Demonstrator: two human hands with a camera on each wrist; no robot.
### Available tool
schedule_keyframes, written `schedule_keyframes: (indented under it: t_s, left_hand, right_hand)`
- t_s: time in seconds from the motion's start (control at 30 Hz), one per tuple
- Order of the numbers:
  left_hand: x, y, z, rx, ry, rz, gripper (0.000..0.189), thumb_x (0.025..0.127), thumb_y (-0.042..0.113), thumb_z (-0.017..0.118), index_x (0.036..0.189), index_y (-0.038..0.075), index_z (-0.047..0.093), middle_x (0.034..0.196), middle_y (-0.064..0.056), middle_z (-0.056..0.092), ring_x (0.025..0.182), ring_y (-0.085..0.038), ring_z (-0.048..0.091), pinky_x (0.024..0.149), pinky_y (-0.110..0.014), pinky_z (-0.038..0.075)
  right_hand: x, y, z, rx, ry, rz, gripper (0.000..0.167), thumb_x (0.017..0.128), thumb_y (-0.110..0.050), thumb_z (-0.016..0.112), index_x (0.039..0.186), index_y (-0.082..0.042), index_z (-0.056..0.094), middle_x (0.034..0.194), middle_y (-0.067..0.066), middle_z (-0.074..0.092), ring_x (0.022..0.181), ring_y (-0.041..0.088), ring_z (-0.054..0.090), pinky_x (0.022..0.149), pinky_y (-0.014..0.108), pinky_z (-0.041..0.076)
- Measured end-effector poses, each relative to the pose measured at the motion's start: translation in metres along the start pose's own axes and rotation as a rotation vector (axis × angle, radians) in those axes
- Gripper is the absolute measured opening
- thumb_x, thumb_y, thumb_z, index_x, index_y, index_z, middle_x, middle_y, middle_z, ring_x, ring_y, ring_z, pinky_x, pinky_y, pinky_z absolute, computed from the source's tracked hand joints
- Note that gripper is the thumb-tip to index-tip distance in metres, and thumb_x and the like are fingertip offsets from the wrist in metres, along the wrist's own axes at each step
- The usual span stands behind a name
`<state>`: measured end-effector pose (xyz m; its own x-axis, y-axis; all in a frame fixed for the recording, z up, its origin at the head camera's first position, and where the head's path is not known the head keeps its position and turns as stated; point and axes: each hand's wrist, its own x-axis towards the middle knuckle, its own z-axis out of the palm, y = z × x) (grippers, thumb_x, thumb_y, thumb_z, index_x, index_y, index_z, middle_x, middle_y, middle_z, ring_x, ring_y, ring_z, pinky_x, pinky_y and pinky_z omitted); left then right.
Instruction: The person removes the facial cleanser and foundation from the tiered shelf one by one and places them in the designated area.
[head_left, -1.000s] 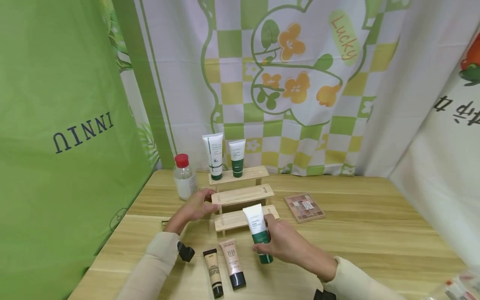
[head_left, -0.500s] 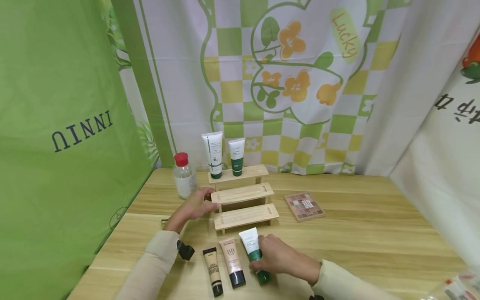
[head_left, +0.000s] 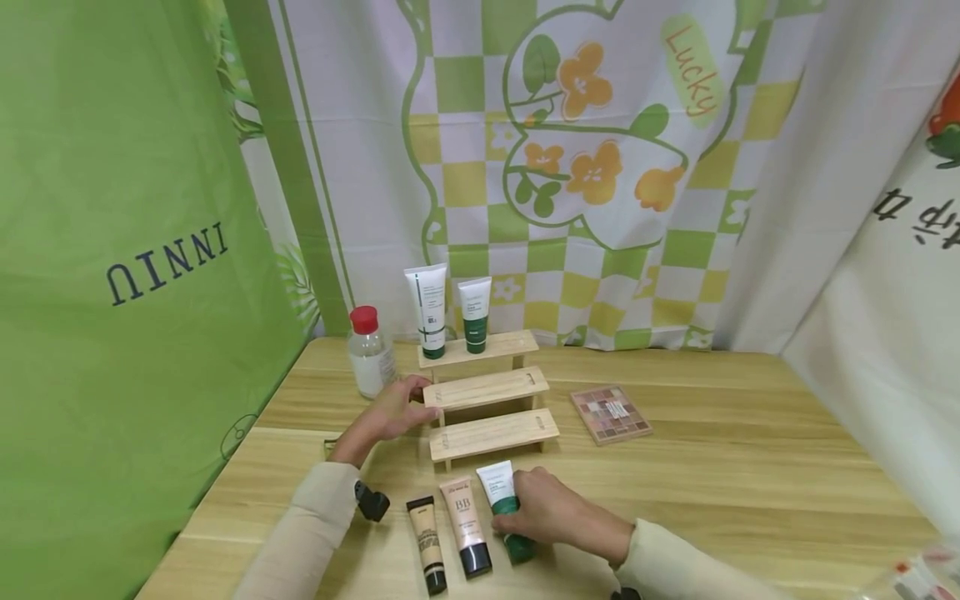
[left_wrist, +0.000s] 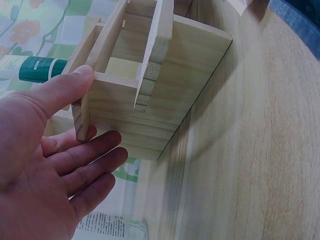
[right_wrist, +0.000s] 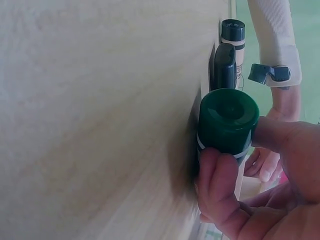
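My right hand grips a white-and-green squeeze tube low over the table front. In the right wrist view its green cap faces the camera, with thumb and fingers on either side. To its left lie a pink BB cream tube and a slim beige tube with black ends. My left hand pinches the left end of the middle step of a three-tier wooden stand, thumb above and index finger below in the left wrist view. Two more white-and-green tubes, one tall, one shorter, stand on the top tier.
A clear bottle with a red cap stands left of the stand, close to my left hand. An eyeshadow palette lies to the right. Curtains hang behind and beside the wooden table. A clear plastic package shows at the lower right corner.
My right hand has carried the white-and-green tube from in front of the lowest tier down toward me, beside the BB cream tube. The left hand keeps its place on the stand.
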<state>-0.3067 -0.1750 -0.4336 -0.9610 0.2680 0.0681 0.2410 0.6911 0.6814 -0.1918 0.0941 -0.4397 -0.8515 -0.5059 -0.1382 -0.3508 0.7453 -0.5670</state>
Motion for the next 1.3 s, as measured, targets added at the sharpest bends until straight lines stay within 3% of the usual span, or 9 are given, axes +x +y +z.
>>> schedule_keyframes:
  t_s: [0.47,0.63,0.7,0.8,0.87,0.97,1.07,1.17,1.3]
  left_hand:
    - [0.002,0.001,0.0,0.011,-0.002,-0.006,0.05,0.085,0.026,0.077,0.124,0.002,0.058,0.115,-0.014,0.065,0.108,-0.029,0.059,0.095,-0.046,0.047]
    - [0.002,0.001,-0.001,0.004,0.006,0.006,0.05,0.084,0.026,0.077,0.124,0.002,0.058,0.116,-0.015,0.064,0.109,-0.03,0.059,0.095,-0.046,0.047]
    - [0.002,0.002,-0.001,0.004,0.01,0.016,0.051,0.084,0.026,0.077,0.124,0.001,0.058,0.116,-0.015,0.064,0.109,-0.03,0.059,0.095,-0.047,0.047]
    - [0.002,0.002,-0.001,-0.004,0.011,0.024,0.051,0.084,0.025,0.077,0.125,0.0,0.058,0.115,-0.015,0.064,0.109,-0.03,0.059,0.095,-0.046,0.047]
    - [0.001,0.001,-0.001,-0.005,0.02,0.019,0.05,0.084,0.024,0.077,0.124,0.0,0.058,0.114,-0.015,0.065,0.108,-0.03,0.059,0.095,-0.046,0.048]
    - [0.0,0.0,0.0,-0.008,0.017,0.024,0.048,0.084,0.023,0.078,0.122,0.0,0.059,0.113,-0.015,0.065,0.107,-0.029,0.06,0.094,-0.046,0.048]
    - [0.0,-0.002,0.001,-0.006,0.009,0.04,0.048,0.084,0.024,0.078,0.121,0.0,0.059,0.114,-0.015,0.066,0.108,-0.03,0.06,0.094,-0.047,0.048]
    - [0.0,-0.003,0.002,-0.011,0.006,0.041,0.049,0.084,0.025,0.077,0.122,0.001,0.059,0.115,-0.015,0.065,0.109,-0.03,0.059,0.095,-0.047,0.048]
    - [0.001,-0.004,0.0,-0.014,0.002,0.021,0.05,0.084,0.026,0.078,0.123,0.001,0.059,0.115,-0.014,0.065,0.109,-0.03,0.059,0.095,-0.046,0.048]
  right_hand:
    - [0.005,0.007,-0.004,-0.04,0.009,0.001,0.039,0.084,-0.043,0.074,0.074,-0.009,0.058,0.057,-0.002,0.054,0.045,0.007,0.048,0.04,0.02,0.037]
    - [0.018,-0.002,-0.035,-0.022,0.103,0.054,0.062,0.089,-0.051,0.065,0.107,0.008,0.063,0.063,0.006,0.062,0.047,0.011,0.054,0.047,0.028,0.047]
    - [0.028,-0.008,-0.056,0.043,0.197,0.049,0.067,0.092,-0.048,0.063,0.124,0.01,0.056,0.069,0.007,0.064,0.051,0.013,0.058,0.051,0.032,0.05]
    - [0.052,-0.013,-0.084,0.11,0.385,-0.013,0.06,0.095,-0.041,0.061,0.129,0.008,0.053,0.079,0.007,0.067,0.063,0.016,0.062,0.057,0.033,0.052]
    - [0.071,-0.014,-0.097,0.15,0.48,-0.037,0.065,0.095,-0.04,0.062,0.137,0.008,0.045,0.093,0.012,0.066,0.077,0.022,0.065,0.064,0.036,0.054]
    - [0.1,-0.016,-0.105,0.165,0.54,-0.014,0.076,0.093,-0.045,0.064,0.143,0.006,0.038,0.119,0.022,0.06,0.104,0.031,0.062,0.082,0.044,0.054]
    - [0.124,-0.017,-0.102,0.179,0.555,0.037,0.085,0.088,-0.05,0.068,0.145,0.005,0.035,0.135,0.026,0.051,0.119,0.037,0.055,0.094,0.049,0.05]
    - [0.144,-0.017,-0.094,0.17,0.583,0.042,0.08,0.087,-0.048,0.071,0.139,0.005,0.042,0.133,0.025,0.051,0.114,0.035,0.055,0.092,0.047,0.049]
    - [0.16,-0.018,-0.085,0.154,0.643,0.011,0.061,0.088,-0.04,0.073,0.124,0.003,0.051,0.115,0.02,0.058,0.093,0.028,0.058,0.078,0.042,0.052]
